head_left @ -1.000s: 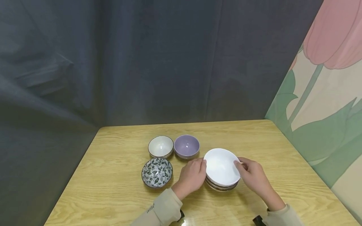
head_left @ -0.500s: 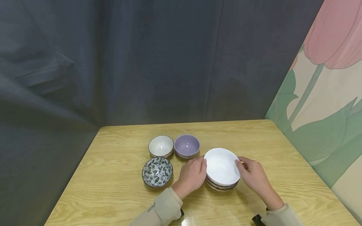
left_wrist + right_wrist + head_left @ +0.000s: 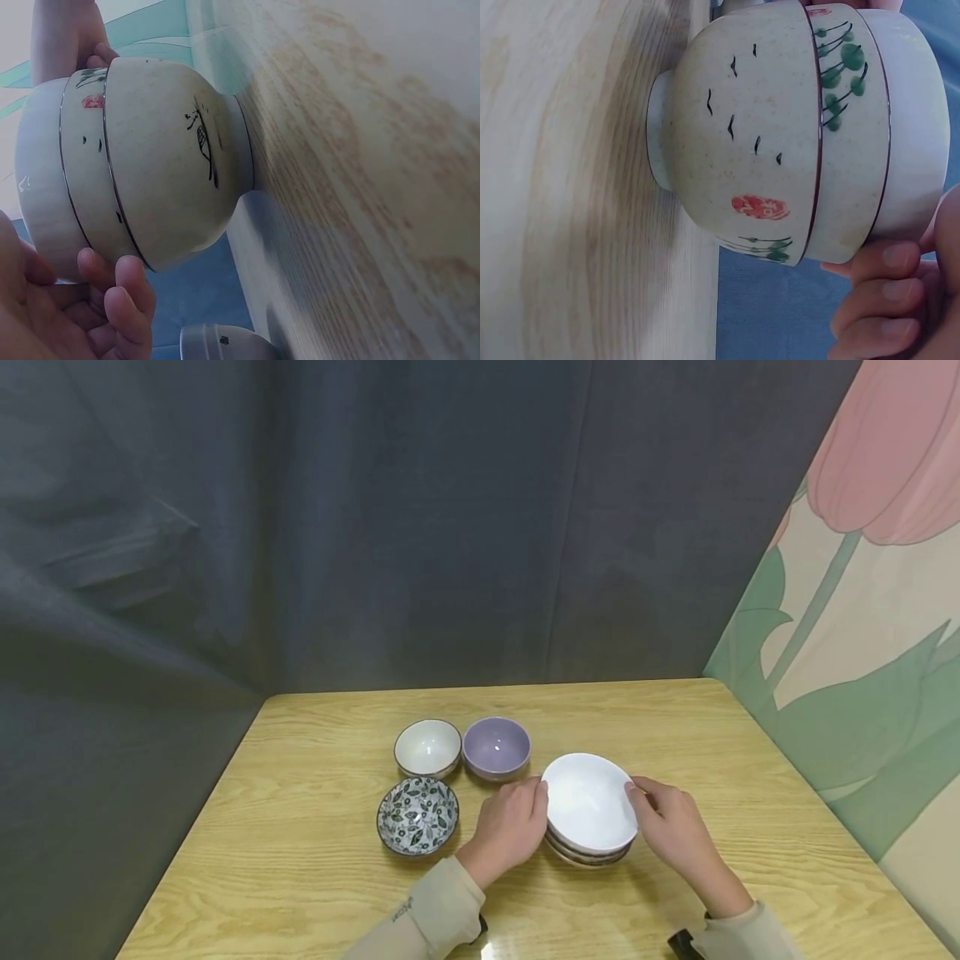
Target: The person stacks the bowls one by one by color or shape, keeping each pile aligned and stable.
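Both hands grip the upright, mouth-up white bowl atop its stack.

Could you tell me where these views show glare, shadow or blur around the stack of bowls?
Head view: sharp and evenly lit, with ceiling glare on the table near the sleeves. Left wrist view: the stack of bowls is dim and backlit, the left hand soft. Right wrist view: the stack is brightly lit, the wood beside it blurred.

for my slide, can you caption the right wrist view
Right hand grips the white top bowl of three nested bowls, the painted bottom bowl standing on the wooden table.
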Demonstrator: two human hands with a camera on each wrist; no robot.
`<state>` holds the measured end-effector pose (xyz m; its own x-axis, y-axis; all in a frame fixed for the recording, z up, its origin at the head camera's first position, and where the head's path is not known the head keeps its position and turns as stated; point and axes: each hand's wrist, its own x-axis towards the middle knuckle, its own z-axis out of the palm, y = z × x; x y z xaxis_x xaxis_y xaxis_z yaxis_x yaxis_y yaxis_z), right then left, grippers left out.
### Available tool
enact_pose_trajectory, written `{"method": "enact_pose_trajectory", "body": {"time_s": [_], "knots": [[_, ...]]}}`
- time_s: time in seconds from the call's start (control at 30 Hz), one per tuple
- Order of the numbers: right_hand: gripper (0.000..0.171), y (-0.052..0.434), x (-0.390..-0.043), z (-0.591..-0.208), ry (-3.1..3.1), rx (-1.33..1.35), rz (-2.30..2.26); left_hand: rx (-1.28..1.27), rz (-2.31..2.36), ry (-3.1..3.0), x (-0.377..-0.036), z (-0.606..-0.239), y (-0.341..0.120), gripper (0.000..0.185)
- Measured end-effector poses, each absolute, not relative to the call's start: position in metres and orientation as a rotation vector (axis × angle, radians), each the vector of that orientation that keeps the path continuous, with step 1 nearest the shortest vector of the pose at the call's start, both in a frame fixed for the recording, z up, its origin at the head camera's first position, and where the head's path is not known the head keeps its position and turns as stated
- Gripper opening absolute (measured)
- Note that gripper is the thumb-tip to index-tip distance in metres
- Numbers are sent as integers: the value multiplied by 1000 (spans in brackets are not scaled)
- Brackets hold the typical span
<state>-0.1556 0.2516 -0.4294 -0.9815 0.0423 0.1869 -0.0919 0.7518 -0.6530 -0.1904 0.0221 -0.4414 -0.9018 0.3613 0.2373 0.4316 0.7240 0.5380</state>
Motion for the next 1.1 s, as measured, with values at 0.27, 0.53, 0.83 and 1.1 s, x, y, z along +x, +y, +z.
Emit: {"method": "enact_pose_trajectory", "body": {"time_s": [0.27,0.53,0.83,1.1], "knots": [[47,254,-153,-428,-2782,10,1026,-636,-994,-2816,-188,-444,24,47],[48,245,-157,-431,-2750,25,1023,-595,-1046,-2821,-186,-447,18,52],[42,245,-154,-434,-2713,41,1015,-599,-1133,-2842,-184,-448,17,55],[39,248,-156,-433,-2672,76,974,-648,-1081,-2831,-187,-444,19,53]]}}
